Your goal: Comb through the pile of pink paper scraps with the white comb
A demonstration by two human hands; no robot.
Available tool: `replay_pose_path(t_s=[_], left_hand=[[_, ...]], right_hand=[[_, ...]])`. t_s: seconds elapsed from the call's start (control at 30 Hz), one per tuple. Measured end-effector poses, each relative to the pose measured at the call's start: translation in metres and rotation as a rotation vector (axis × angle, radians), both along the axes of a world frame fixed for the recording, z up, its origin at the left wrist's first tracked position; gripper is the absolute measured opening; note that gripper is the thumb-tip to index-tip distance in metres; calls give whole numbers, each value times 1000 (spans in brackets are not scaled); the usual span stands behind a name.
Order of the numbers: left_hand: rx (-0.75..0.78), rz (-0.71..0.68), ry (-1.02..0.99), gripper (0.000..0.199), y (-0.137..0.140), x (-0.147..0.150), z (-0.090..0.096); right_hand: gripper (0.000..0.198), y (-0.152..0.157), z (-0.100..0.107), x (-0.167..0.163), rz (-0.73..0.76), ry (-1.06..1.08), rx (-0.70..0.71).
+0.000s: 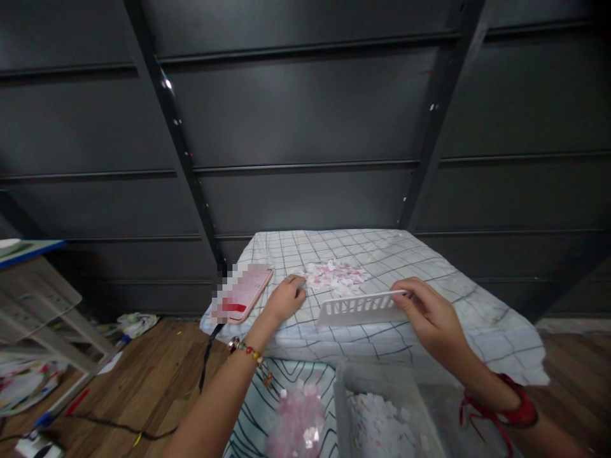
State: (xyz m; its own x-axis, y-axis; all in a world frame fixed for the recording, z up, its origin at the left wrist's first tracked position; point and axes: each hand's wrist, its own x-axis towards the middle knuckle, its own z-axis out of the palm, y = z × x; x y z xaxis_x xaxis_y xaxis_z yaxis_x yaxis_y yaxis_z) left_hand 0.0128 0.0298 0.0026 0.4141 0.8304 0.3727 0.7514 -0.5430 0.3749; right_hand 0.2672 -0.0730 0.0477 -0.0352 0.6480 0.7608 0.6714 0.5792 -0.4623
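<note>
A white plastic rack point(363, 310) with a row of slots is tilted above the checked cloth. My right hand point(427, 312) pinches its right end between thumb and fingers. Just beyond the rack lies a loose pile of small white and pink pieces point(337, 275), which look like paper or plastic slips. My left hand point(286, 298) rests at the pile's left edge, fingers curled together. Something small and greyish shows at its fingertips, too small to name. To the left of that hand lies a pink phone point(251, 292), partly pixelated.
The checked cloth point(458, 318) covers a low table against dark metal panels point(305, 114). In front stand a striped tray point(252, 407) with pink clear packets point(298, 420) and a translucent bin point(420, 407) with white slips point(382, 426). A black cable point(205, 362) hangs at left.
</note>
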Motion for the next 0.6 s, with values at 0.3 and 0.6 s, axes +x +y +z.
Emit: replay_pose_path(t_s=[0.3, 0.6], left_hand=[[12, 4, 12, 30, 2, 0, -2], [9, 17, 5, 29, 2, 0, -2]], right_hand=[[7, -4, 10, 2, -16, -7, 81], [11, 66, 8, 22, -200, 71, 162]])
